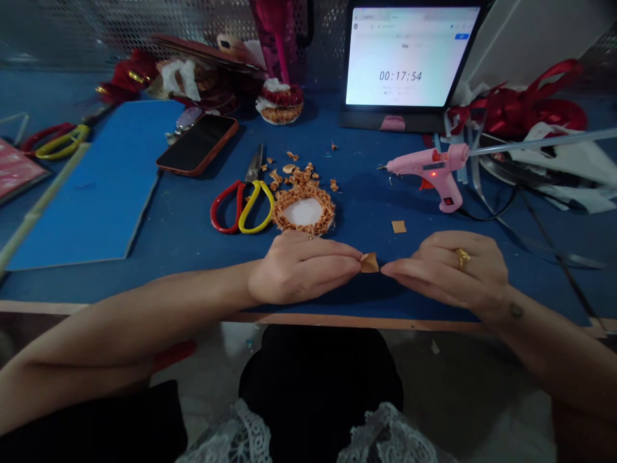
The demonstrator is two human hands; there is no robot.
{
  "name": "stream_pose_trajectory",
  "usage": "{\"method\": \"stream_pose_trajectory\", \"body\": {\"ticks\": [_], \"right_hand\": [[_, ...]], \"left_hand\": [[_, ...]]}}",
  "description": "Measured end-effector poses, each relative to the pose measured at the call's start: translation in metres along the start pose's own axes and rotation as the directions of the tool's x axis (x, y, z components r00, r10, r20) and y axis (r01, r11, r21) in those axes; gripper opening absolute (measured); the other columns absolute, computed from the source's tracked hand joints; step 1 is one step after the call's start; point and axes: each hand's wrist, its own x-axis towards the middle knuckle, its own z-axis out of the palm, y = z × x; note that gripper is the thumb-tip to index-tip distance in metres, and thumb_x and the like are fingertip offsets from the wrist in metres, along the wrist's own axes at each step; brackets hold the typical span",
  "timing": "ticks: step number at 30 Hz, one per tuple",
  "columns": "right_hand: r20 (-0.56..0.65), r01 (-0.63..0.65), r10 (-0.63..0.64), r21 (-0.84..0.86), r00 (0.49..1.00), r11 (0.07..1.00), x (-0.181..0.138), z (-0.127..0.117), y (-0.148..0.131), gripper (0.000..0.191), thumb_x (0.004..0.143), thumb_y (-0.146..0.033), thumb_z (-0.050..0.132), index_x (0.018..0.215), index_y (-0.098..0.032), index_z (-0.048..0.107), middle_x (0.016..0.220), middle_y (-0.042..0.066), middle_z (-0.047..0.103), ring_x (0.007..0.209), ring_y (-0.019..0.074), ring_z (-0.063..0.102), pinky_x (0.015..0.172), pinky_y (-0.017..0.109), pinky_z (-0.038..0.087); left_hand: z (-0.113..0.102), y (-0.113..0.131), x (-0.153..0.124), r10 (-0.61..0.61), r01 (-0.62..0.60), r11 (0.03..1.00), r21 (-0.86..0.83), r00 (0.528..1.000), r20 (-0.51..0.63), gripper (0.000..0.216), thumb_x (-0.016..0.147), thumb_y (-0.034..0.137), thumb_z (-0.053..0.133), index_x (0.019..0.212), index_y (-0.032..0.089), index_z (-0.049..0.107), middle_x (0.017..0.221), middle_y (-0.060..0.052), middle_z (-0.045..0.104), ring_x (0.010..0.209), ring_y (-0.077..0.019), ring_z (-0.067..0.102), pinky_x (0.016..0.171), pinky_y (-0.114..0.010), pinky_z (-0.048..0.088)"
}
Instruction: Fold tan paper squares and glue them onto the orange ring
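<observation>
My left hand (301, 267) and my right hand (448, 270) rest on the blue table (193, 218) near its front edge. Both pinch one small tan paper piece (369, 262) between their fingertips, the left from the left side, the right from the right. Just behind my left hand lies a white disc ringed with tan paper bits (303, 210). Loose tan scraps (299, 172) are scattered behind the disc, and one square scrap (398, 226) lies alone behind the held piece.
Red and yellow scissors (241, 202) lie left of the disc. A pink glue gun (431, 170) stands at the right with its cord trailing. A phone (197, 145), a blue board (106, 186), a tablet showing a timer (407, 58) and red ribbon (525, 106) sit farther back.
</observation>
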Motion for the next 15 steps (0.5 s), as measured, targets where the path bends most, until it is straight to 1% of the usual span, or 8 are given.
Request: {"method": "stream_pose_trajectory", "body": {"ticks": [2, 4, 7, 10, 15], "right_hand": [[0.010, -0.117, 0.117, 0.003, 0.993, 0.993, 0.004, 0.002, 0.000, 0.005, 0.075, -0.025, 0.062, 0.079, -0.022, 0.062, 0.052, -0.007, 0.054, 0.050, 0.0052, 0.048, 0.052, 0.019, 0.039], [0.054, -0.226, 0.223, 0.056, 0.973, 0.973, 0.007, 0.006, 0.000, 0.008, 0.076, -0.030, 0.061, 0.079, -0.023, 0.063, 0.051, -0.007, 0.055, 0.049, 0.0045, 0.048, 0.050, 0.018, 0.038], [0.122, -0.319, 0.302, 0.160, 0.946, 0.934, 0.010, 0.010, -0.001, 0.011, 0.077, -0.032, 0.060, 0.082, -0.024, 0.065, 0.051, -0.007, 0.056, 0.049, 0.0044, 0.050, 0.050, 0.017, 0.037], [0.151, -0.341, 0.315, 0.202, 0.937, 0.918, 0.012, 0.010, -0.003, 0.012, 0.078, -0.032, 0.059, 0.082, -0.024, 0.066, 0.052, -0.006, 0.058, 0.050, 0.0049, 0.050, 0.050, 0.018, 0.037], [0.144, -0.317, 0.290, 0.228, 0.946, 0.920, 0.013, 0.009, -0.004, 0.011, 0.080, -0.029, 0.057, 0.080, -0.023, 0.066, 0.055, -0.006, 0.061, 0.050, 0.0050, 0.051, 0.051, 0.018, 0.037]], "left_hand": [[-0.001, 0.000, 0.001, -0.011, 0.011, 1.000, 0.013, 1.000, -0.003, 0.007, 0.079, 0.024, 0.060, 0.086, 0.021, 0.062, 0.090, 0.004, 0.068, 0.073, -0.0033, 0.064, 0.060, -0.013, 0.049], [-0.001, 0.000, 0.002, -0.014, 0.014, 1.000, 0.007, 1.000, -0.008, 0.007, 0.079, 0.025, 0.061, 0.084, 0.020, 0.063, 0.090, 0.005, 0.068, 0.072, -0.0030, 0.064, 0.060, -0.013, 0.050], [0.000, -0.001, 0.002, -0.005, 0.005, 1.000, -0.022, 1.000, 0.000, 0.007, 0.079, 0.024, 0.061, 0.084, 0.019, 0.063, 0.091, 0.004, 0.068, 0.072, -0.0029, 0.063, 0.062, -0.013, 0.050], [0.001, -0.002, 0.002, -0.003, 0.004, 1.000, -0.021, 1.000, 0.006, 0.007, 0.079, 0.024, 0.060, 0.084, 0.020, 0.063, 0.091, 0.004, 0.068, 0.073, -0.0029, 0.063, 0.063, -0.012, 0.049], [0.003, -0.002, 0.002, -0.012, 0.012, 1.000, -0.022, 1.000, 0.013, 0.007, 0.080, 0.023, 0.059, 0.085, 0.020, 0.063, 0.092, 0.004, 0.068, 0.075, -0.0038, 0.064, 0.063, -0.013, 0.049]]}}
